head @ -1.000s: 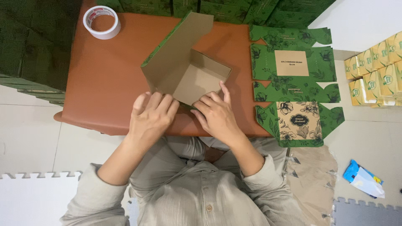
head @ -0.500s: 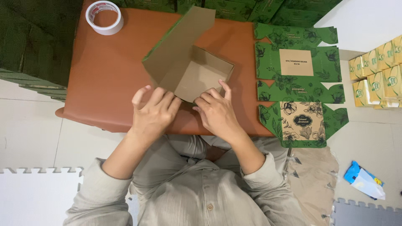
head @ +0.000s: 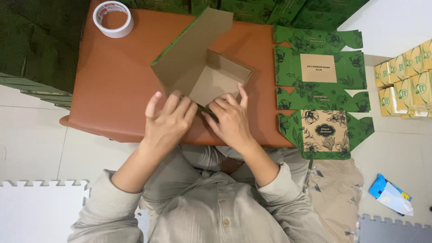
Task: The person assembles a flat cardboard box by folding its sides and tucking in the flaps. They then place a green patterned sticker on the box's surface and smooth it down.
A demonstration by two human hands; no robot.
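A half-folded cardboard box (head: 211, 72), brown inside and green outside, stands on the brown table (head: 117, 85) with its lid flap raised to the upper left. My left hand (head: 168, 121) presses on the box's near wall, fingers spread. Right beside it, my right hand (head: 229, 119) pinches the same near flap, which shows as a dark green edge between the two hands. The front of the box is hidden under both hands.
A roll of white tape (head: 113, 18) lies at the table's far left. A flat green printed box blank (head: 321, 90) is spread out at the right edge. Stacks of green boxes (head: 40, 45) line the left and back. Yellow packets (head: 405, 83) sit at the far right.
Both hands have stayed on the near wall, with the fingers closing in on the flap. The view has shifted slightly; the box has not moved on the table.
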